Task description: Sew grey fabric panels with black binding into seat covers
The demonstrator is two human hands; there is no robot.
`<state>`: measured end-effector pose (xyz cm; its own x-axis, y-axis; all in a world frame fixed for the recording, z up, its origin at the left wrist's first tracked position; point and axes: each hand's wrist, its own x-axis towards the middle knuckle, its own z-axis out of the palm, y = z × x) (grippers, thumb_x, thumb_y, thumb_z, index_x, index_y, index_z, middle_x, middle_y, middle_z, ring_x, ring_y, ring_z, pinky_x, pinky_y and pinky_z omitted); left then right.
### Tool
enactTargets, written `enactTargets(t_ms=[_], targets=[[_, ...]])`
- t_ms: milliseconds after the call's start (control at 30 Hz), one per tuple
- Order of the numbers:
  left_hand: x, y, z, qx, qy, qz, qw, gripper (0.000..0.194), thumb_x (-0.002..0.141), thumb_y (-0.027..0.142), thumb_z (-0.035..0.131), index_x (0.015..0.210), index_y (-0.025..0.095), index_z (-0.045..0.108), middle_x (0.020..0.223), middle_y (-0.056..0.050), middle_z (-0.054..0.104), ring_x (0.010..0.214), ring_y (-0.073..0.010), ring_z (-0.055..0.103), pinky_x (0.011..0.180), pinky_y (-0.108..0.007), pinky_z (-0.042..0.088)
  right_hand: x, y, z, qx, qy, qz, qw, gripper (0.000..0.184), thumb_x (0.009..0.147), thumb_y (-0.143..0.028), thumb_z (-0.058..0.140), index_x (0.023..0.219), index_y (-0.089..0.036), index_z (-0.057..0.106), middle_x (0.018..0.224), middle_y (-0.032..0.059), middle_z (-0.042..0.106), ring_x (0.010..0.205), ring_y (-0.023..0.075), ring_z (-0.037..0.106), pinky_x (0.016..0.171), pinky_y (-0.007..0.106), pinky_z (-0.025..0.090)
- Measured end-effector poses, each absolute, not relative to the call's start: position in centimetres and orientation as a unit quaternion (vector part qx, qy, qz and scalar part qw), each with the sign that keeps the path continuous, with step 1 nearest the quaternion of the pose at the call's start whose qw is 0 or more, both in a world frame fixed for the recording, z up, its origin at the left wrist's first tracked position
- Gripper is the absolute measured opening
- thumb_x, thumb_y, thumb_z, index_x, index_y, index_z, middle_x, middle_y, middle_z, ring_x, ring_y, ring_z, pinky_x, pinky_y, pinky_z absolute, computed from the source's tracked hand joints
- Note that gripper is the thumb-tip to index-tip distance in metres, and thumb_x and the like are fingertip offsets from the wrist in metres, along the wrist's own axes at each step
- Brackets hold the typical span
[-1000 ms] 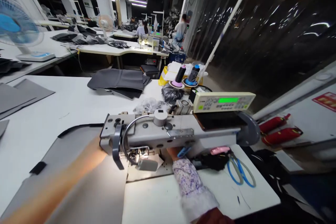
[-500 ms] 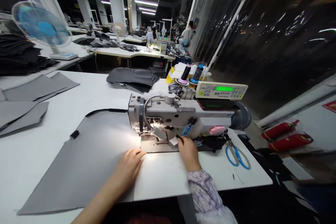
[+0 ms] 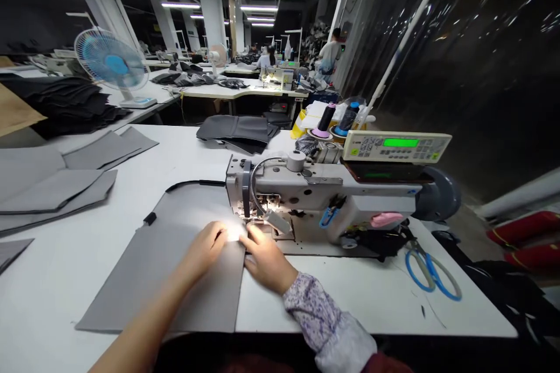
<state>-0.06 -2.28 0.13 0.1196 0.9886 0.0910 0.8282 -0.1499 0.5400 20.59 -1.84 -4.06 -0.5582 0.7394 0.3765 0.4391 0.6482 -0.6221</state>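
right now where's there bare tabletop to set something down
Bare tabletop shows between the right sleeve and the scissors, and, at left, between the grey panel and the overlapping grey pieces. Crowded: by the machine head, at the left hand and right hand, and around the thread cones.

Both hands (image 3: pixel 209 247) (image 3: pixel 269 261) close together, fingers (image 3: pixel 252 235) bent

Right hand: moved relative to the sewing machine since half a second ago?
Yes. The right hand went left along the sewing machine, to its lit needle end, near the left hand.
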Motion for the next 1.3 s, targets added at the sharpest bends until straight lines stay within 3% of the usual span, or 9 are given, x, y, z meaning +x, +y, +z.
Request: enactTargets(t_ms=[133,367,667,900,1067,1200,1300], targets=[[0.8,0.9,-0.7,0.751,0.651,0.064,0.086,0.028,0.095,0.025,0.04,0.088,0.02,0.067,0.096,-0.008,0.072,0.094,-0.0239,0.063,0.085,-0.034,0.043,20.2,-2.4,-5.2,-0.331,-0.892,0.14,0.273,0.035,0.084,-0.006,0.056,0.116,-0.018,0.062,0.119,0.0116,0.064,0.121,0.0262,0.054,0.105,0.041,0.047],[3.1,3.3,-0.8,0.732,0.679,0.013,0.055,0.03,0.093,0.031,0.048,0.09,0.021,0.076,0.099,-0.013,0.078,0.101,-0.03,0.066,0.088,-0.04,0.04,19.8,-2.6,-5.1,-0.327,-0.894,0.134,0.276,0.024,0.085,-0.006,0.053,0.106,-0.016,0.062,0.11,0.0112,0.064,0.109,0.0251,0.057,0.101,0.038,0.049],[3.4,3.7,-0.8,0.727,0.683,0.041,0.057,0.032,0.093,0.031,0.05,0.109,0.019,0.075,0.111,-0.015,0.075,0.108,-0.032,0.064,0.092,-0.042,0.043,20.2,-2.7,-5.1,-0.377,-0.853,0.176,0.315,0.033,0.082,-0.008,0.06,0.114,-0.017,0.06,0.117,0.0123,0.064,0.115,0.0273,0.057,0.099,0.041,0.051],[2.6,-0.1,-3.3,0.791,0.593,0.148,0.033,0.035,0.091,0.014,0.046,0.107,0.022,0.075,0.114,-0.008,0.073,0.11,-0.0271,0.061,0.103,-0.041,0.044,19.9,-3.5,-5.9,-0.346,-0.865,0.168,0.321,0.029,0.086,-0.006,0.06,0.113,-0.017,0.063,0.119,0.012,0.066,0.117,0.0273,0.058,0.102,0.043,0.05],[2.2,-0.3,-3.4,0.804,0.569,0.165,0.05,0.036,0.089,0.011,0.046,0.106,0.022,0.076,0.113,-0.006,0.075,0.11,-0.0256,0.061,0.105,-0.041,0.043,20.0,-3.1,-5.9,-0.411,-0.825,0.179,0.344,0.032,0.086,-0.017,0.07,0.117,-0.017,0.063,0.125,0.0126,0.064,0.119,0.0304,0.055,0.104,0.049,0.048],[2.1,0.1,-3.2,0.793,0.583,0.166,0.057,0.035,0.089,0.01,0.048,0.104,0.022,0.077,0.114,-0.005,0.075,0.11,-0.0256,0.06,0.103,-0.04,0.045,19.7,-2.9,-5.9,-0.343,-0.867,0.161,0.324,0.018,0.095,-0.015,0.062,0.111,-0.019,0.066,0.115,0.0072,0.067,0.115,0.0248,0.055,0.102,0.041,0.05],[1.9,0.3,-3.4,0.792,0.585,0.168,0.055,0.037,0.088,0.008,0.048,0.104,0.023,0.077,0.113,-0.004,0.076,0.11,-0.026,0.06,0.101,-0.04,0.046,19.0,-3.0,-6.2,-0.321,-0.88,0.139,0.322,0.02,0.099,-0.008,0.051,0.108,-0.019,0.066,0.109,0.006,0.069,0.113,0.0203,0.057,0.1,0.034,0.052]])
